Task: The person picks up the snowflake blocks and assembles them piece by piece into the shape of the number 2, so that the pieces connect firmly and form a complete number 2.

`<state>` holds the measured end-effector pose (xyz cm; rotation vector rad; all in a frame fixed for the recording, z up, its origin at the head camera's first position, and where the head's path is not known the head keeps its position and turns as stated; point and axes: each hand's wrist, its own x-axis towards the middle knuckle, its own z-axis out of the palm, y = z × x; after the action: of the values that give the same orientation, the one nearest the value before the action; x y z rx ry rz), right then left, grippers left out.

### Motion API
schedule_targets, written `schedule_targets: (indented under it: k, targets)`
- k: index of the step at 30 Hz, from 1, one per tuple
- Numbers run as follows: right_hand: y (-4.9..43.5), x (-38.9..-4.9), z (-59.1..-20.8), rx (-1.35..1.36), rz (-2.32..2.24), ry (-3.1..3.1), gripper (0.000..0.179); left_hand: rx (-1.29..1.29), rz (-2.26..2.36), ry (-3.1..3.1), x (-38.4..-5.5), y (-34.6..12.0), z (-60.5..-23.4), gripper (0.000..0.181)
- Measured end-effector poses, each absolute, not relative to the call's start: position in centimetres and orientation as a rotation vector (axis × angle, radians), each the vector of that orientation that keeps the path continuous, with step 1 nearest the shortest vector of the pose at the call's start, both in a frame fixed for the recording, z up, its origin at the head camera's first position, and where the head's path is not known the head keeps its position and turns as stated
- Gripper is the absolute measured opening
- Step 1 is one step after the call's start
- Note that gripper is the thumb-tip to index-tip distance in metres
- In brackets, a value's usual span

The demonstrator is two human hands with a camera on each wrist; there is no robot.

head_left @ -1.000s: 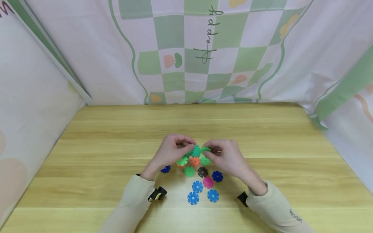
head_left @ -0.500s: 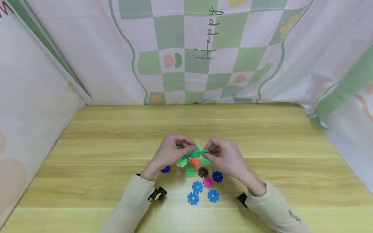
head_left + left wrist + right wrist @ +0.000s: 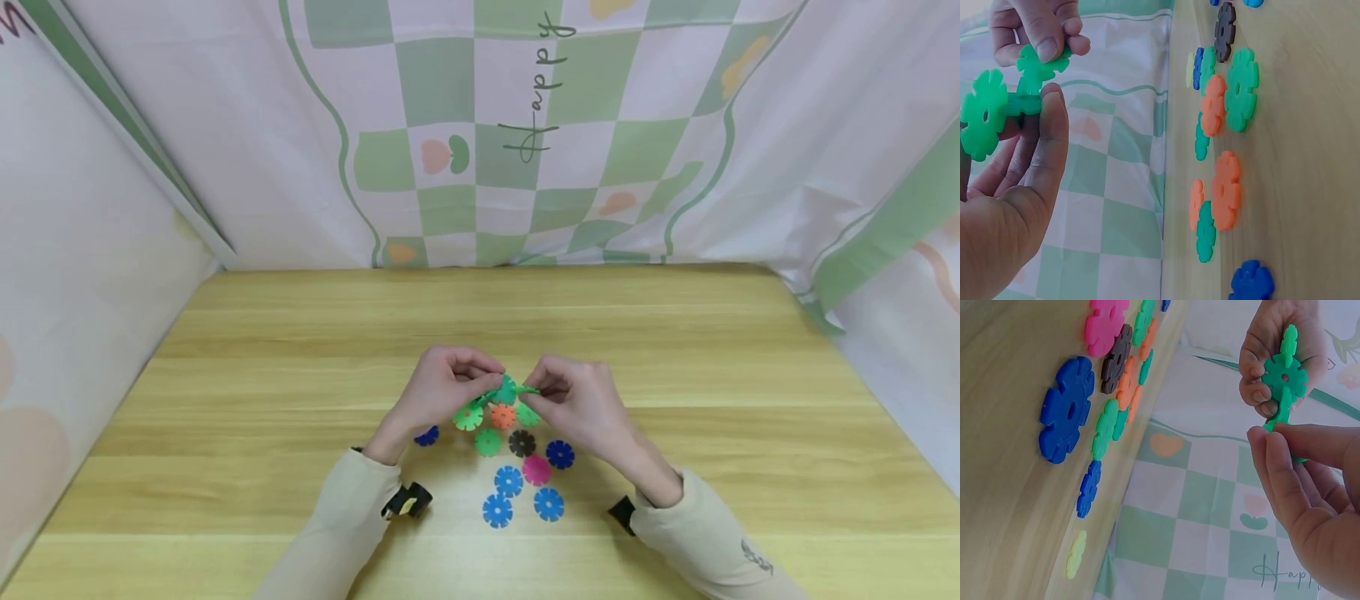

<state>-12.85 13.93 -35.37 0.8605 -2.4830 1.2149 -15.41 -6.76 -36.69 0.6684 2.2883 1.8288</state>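
My left hand pinches a small joined group of green snowflake discs, raised over the table. A bright green disc sits at one end of this group. A teal-green disc is in its middle, edge-on in the left wrist view. Opposite, my right hand pinches another green disc between thumb and fingers. That disc's rim meets the teal one at right angles, slot to slot. Beneath the hands lie an orange disc and a green disc.
More loose discs lie flat on the wooden table: dark brown, pink, dark blue, and several light blue ones such as this disc. A yellow disc shows in the right wrist view. Patterned curtains stand behind.
The green disc in my right hand has tilted and come in against the teal disc, with the right fingers shifting slightly. My left hand stays nearly still, its bright green disc turning a little.
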Motion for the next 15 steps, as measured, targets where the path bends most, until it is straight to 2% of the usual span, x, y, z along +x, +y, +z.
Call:
schedule_targets:
  k: [15]
  targets:
    - [13.43,-12.86,-35.93,0.893,1.230,-2.373,0.019,0.591,1.907,2.223,-15.53,-6.58,-36.82,0.011]
